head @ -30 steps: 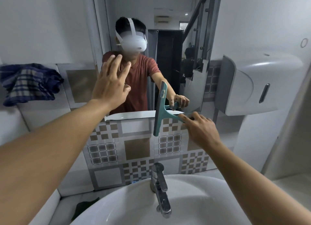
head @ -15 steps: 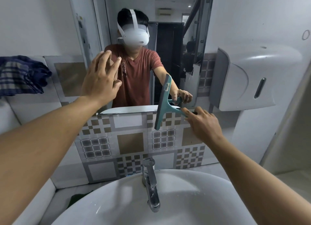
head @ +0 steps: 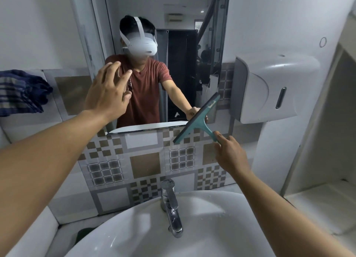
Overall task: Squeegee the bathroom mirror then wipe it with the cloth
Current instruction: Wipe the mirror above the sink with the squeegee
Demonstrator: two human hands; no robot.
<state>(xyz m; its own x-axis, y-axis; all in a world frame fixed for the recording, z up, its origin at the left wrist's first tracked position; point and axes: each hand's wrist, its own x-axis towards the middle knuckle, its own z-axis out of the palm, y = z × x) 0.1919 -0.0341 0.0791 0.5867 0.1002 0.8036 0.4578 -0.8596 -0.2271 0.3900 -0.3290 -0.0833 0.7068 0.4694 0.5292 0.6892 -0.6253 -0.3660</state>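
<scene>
Could skip off the mirror (head: 173,68) rim at five o'clock — squeegee (head: 196,120) (tilted) pinched in right hand (head: 230,154); left hand (head: 107,95) splayed open, empty.

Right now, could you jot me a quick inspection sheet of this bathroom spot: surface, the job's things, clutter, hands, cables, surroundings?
Surface: mirror above a patterned tile band; its lower edge looks chipped or uneven.
Job's things: teal squeegee held tilted across the mirror's lower right corner; checked cloth lies on the ledge at far left.
Clutter: a dark item beside the sink, too hidden to identify.
Hands: right hand grips the squeegee handle; left hand open, fingers spread, at the mirror.
Cables: nothing seen.
Surroundings: chrome tap, white wall dispenser at right.
</scene>
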